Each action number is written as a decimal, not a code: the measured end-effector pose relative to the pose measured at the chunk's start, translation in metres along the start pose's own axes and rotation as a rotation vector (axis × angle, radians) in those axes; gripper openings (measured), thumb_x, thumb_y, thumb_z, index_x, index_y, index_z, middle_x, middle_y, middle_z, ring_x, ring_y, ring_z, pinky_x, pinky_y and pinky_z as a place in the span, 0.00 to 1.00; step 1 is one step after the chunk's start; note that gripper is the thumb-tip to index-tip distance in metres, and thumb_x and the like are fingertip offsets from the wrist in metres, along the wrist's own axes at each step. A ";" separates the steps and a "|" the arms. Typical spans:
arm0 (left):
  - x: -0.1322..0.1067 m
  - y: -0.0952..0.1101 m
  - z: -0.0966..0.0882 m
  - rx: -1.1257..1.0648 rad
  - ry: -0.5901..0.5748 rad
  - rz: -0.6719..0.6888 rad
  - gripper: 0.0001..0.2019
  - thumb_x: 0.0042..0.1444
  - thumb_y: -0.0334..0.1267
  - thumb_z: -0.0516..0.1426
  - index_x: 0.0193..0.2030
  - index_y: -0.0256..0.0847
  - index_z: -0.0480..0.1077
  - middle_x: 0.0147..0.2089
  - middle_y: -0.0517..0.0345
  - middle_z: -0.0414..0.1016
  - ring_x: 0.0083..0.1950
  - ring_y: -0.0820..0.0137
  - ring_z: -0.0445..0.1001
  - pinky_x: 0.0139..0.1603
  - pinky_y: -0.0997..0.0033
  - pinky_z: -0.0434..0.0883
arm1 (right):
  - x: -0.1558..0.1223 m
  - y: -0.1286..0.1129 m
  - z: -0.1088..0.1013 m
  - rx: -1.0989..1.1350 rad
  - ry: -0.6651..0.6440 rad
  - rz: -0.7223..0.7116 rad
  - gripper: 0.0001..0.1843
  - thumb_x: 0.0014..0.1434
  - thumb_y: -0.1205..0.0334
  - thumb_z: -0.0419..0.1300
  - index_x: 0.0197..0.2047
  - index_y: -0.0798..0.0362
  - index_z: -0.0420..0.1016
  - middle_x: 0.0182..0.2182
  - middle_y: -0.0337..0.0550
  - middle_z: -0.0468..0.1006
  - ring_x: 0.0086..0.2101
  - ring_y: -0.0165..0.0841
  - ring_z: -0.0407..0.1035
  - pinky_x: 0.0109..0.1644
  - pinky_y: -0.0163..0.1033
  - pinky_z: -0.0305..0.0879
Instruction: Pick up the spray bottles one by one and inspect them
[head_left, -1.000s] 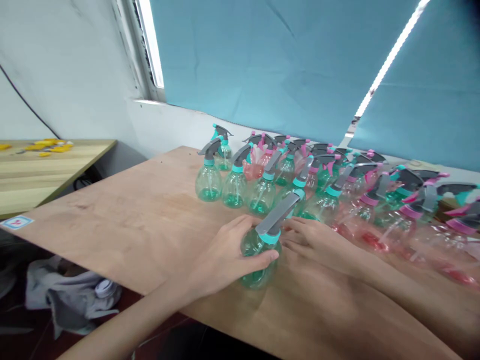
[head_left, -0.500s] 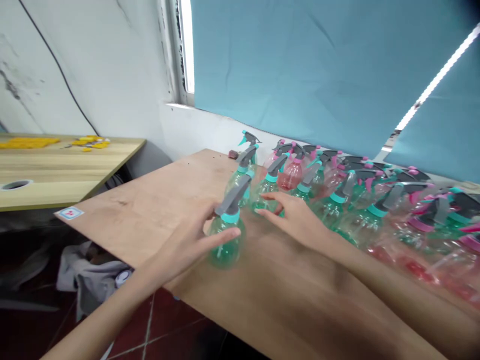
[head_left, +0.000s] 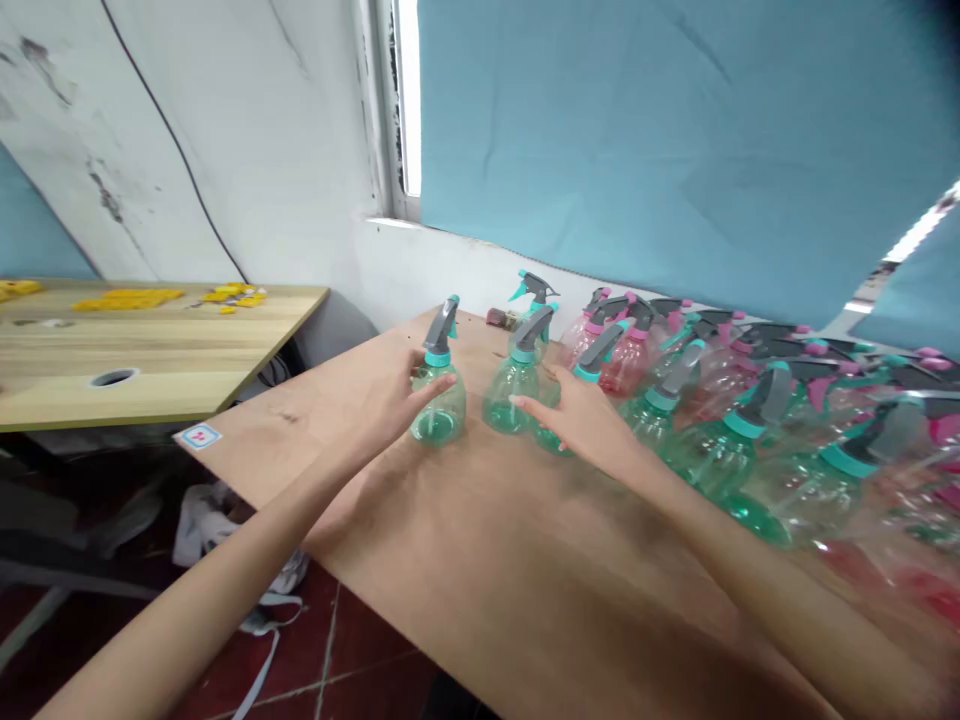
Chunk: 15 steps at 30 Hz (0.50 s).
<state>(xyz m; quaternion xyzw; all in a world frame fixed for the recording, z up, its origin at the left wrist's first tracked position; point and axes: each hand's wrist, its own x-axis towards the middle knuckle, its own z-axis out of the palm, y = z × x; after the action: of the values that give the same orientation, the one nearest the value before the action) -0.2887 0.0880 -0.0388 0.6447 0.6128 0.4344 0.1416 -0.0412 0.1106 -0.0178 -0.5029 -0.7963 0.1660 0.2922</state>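
Note:
My left hand is closed round a spray bottle with clear green body, turquoise collar and grey trigger head. The thumb lies across its front and the other fingers go behind. It stands upright on the wooden table. My right hand is curled at the body of another green spray bottle, its thumb and fingers on either side and its palm hiding much of it. Between my hands stands a third green spray bottle. Behind that is one more turquoise-headed spray bottle.
Many green and pink spray bottles crowd the table's right side, below the blue window covering. A reddish-brown lump lies by the wall. To the left, a second table bears yellow pieces. A bag is below.
My left hand has moved its spray bottle away from me and leftward, beside the row. My right hand stays at its spray bottle. The view has turned slightly left.

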 end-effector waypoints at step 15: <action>0.055 -0.014 0.035 0.048 0.027 0.082 0.16 0.64 0.41 0.58 0.56 0.38 0.68 0.56 0.48 0.72 0.51 0.59 0.75 0.50 0.52 0.75 | 0.027 -0.010 0.013 0.235 -0.122 0.165 0.39 0.61 0.56 0.62 0.70 0.57 0.53 0.33 0.48 0.79 0.22 0.37 0.75 0.26 0.45 0.75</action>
<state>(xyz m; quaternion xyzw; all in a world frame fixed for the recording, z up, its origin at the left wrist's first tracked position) -0.2790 0.1532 -0.0482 0.6666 0.5979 0.4338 0.0998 -0.0651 0.1308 -0.0149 -0.5181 -0.7436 0.3118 0.2853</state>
